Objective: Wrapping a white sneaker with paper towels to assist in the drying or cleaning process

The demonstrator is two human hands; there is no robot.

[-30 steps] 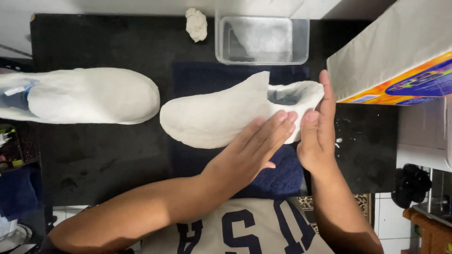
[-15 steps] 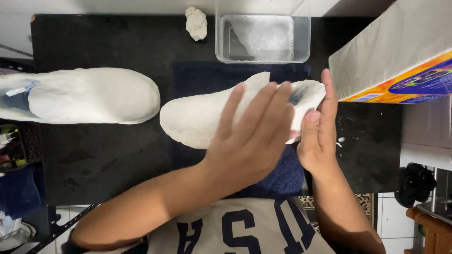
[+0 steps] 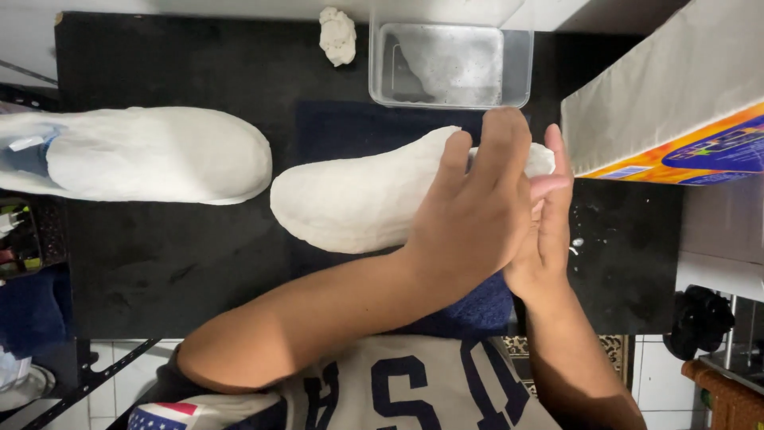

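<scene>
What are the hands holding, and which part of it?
Both hands are on the white shoe-shaped form at its heel end. The left hand lies flat over the top there, and the right hand presses against the end. Whether either really grips it cannot be told.

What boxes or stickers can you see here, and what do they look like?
Big cardboard box: at the right edge of the black table, lying tilted; grey top face, orange and blue printed side.
Small label: inside the opening of the left white shoe, a pale tag against blue lining; too small to make out.
Clear plastic tub: top middle, rectangular, unlabelled.
</scene>
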